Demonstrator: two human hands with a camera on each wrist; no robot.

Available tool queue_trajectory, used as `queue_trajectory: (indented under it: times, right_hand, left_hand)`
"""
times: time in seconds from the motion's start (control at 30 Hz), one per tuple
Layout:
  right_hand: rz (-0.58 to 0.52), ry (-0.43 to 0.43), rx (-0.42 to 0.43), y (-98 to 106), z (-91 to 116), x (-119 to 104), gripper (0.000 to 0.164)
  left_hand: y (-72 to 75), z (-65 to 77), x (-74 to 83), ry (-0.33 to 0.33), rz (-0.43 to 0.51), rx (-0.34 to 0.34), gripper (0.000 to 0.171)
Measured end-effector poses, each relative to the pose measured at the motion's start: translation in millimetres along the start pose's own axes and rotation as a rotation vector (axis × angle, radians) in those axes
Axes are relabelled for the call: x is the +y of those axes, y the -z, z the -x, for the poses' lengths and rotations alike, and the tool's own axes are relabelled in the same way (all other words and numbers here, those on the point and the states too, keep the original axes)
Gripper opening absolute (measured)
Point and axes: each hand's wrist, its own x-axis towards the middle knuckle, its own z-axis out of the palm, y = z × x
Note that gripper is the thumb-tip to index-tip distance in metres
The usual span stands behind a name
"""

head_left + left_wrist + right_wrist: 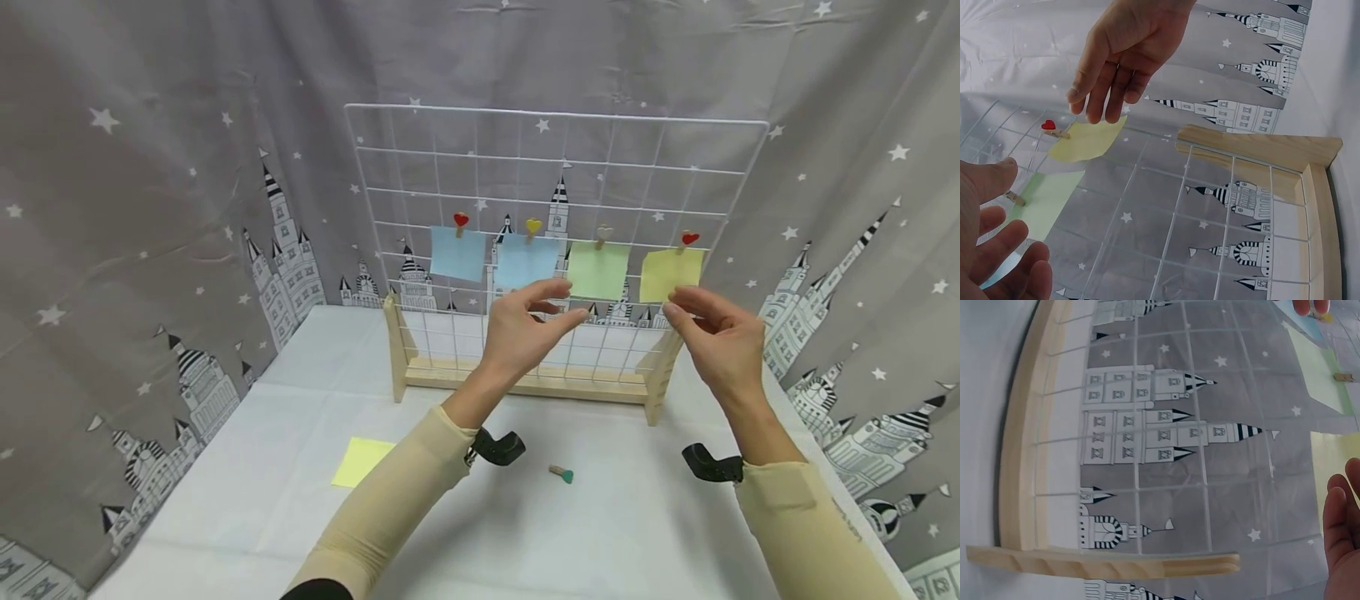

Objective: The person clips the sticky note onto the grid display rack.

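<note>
A white wire grid carries a row of sticky notes held by small heart clips. From left to right hang a blue note, a second blue note, a green note and a yellow note. My left hand hovers in front of the grid below the green note, thumb and fingers apart and nothing between them. By the yellow note's lower right corner is my right hand, its fingers loosely bent with a gap to the thumb; whether the fingertips touch the paper is unclear.
Wooden feet and a wooden base bar support the grid on a white-covered table. On the table lie a loose yellow note at left and a small clothespin with a green end. A grey castle-print curtain hangs behind.
</note>
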Motion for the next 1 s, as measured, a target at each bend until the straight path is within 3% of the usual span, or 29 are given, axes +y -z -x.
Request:
queue_trajectory:
  times: [0.6, 1.0]
  right_hand:
    - [-0.024, -0.138, -0.040, -26.0, 38.6, 19.2, 0.034]
    - [-0.072, -0.249, -0.090, -43.4, 70.9, 37.6, 0.035]
  left_hand:
    - [29.1, 22.5, -21.0, 0.084, -0.028, 0.040, 0.038]
    - [46.1, 51.0, -48.4, 0.207, -0.063, 0.057, 0.040]
